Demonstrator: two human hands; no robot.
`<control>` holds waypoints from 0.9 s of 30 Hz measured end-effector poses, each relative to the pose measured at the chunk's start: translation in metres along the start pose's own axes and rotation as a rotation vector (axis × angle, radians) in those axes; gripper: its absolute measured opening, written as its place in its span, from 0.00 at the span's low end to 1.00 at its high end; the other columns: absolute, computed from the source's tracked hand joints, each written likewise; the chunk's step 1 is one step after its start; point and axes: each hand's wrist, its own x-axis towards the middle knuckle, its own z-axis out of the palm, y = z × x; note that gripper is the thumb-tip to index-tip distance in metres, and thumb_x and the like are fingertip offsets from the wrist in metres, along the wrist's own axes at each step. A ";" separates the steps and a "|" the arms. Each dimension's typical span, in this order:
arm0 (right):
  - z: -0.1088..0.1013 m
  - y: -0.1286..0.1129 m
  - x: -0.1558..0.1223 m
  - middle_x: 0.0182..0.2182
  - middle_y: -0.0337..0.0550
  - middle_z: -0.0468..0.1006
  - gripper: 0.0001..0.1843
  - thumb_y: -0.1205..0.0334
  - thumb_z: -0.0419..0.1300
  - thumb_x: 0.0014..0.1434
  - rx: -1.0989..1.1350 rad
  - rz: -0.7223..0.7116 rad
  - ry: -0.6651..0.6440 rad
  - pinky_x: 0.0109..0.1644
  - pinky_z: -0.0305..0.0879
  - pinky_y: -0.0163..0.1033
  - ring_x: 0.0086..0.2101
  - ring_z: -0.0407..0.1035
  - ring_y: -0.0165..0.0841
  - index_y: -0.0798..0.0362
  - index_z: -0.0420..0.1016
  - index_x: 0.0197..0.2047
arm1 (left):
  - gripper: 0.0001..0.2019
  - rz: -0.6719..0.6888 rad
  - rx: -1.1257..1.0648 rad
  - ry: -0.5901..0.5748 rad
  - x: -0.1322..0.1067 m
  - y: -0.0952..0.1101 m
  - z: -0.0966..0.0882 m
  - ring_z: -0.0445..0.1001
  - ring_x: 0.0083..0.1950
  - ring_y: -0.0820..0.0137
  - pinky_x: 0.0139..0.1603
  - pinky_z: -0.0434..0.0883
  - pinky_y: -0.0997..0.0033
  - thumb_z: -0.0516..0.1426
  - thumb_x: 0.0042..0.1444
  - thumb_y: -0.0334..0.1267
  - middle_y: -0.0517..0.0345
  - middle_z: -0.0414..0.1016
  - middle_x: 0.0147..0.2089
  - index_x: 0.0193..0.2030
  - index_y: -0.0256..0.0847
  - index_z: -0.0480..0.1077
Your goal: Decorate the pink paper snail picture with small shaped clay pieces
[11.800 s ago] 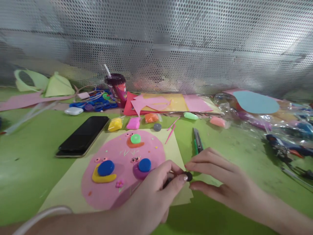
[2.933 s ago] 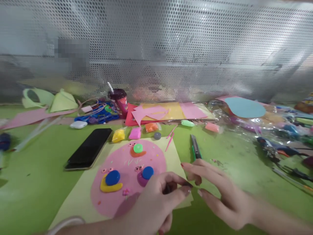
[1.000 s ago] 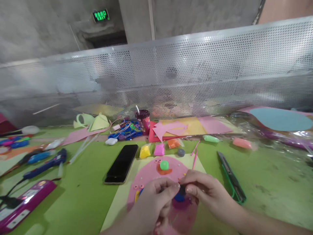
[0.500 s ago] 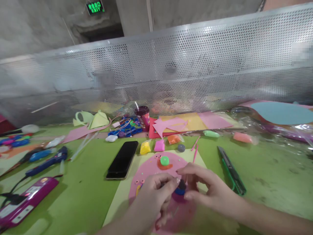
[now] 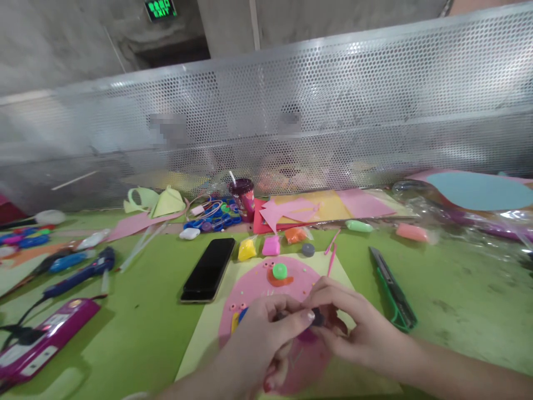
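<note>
My left hand (image 5: 266,328) and my right hand (image 5: 353,322) meet over a round pink paper (image 5: 241,280). Between their fingertips is a small dark lump of clay (image 5: 318,316), partly hidden by the fingers. The left thumb and index finger pinch one side of it, while the right fingers close around the other. Beneath the hands, the pink paper lies on a pale yellow sheet (image 5: 204,339). On the pink paper sit a green clay disc (image 5: 280,271) on an orange curved piece (image 5: 286,281) and small pink rings. A yellow and blue piece shows beside my left hand.
A black phone (image 5: 208,269) lies to the left, a green utility knife (image 5: 393,291) to the right. Yellow (image 5: 247,250), pink (image 5: 271,245) and orange (image 5: 295,235) clay packs line the sheet's top. Farther left are a glue gun (image 5: 81,275) and power strip (image 5: 50,336); a cup (image 5: 242,200) stands behind.
My right fingers have closed in on the dark lump, and both hands are now closer together. The blue part visible under the lump before is now hidden. The view has shifted slightly.
</note>
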 end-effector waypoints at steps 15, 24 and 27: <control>0.000 -0.002 0.000 0.34 0.40 0.66 0.12 0.76 0.55 0.55 -0.021 -0.087 0.028 0.25 0.61 0.29 0.26 0.62 0.25 0.51 0.68 0.40 | 0.20 -0.025 -0.122 -0.051 -0.003 0.000 0.002 0.37 0.14 0.82 0.09 0.48 0.85 0.62 0.51 0.51 0.76 0.45 0.15 0.28 0.42 0.57; 0.001 -0.003 -0.001 0.33 0.40 0.65 0.10 0.75 0.55 0.56 -0.032 -0.078 0.028 0.25 0.60 0.29 0.26 0.61 0.24 0.52 0.68 0.39 | 0.17 -0.055 -0.141 -0.102 -0.004 0.003 0.003 0.35 0.15 0.81 0.08 0.47 0.85 0.62 0.50 0.47 0.76 0.44 0.16 0.29 0.43 0.57; 0.001 -0.002 -0.002 0.34 0.39 0.65 0.10 0.75 0.56 0.56 -0.025 -0.081 0.027 0.25 0.59 0.29 0.26 0.60 0.24 0.51 0.67 0.40 | 0.17 -0.064 -0.148 -0.115 -0.006 0.004 0.004 0.36 0.15 0.81 0.09 0.47 0.85 0.62 0.50 0.46 0.76 0.44 0.16 0.29 0.42 0.58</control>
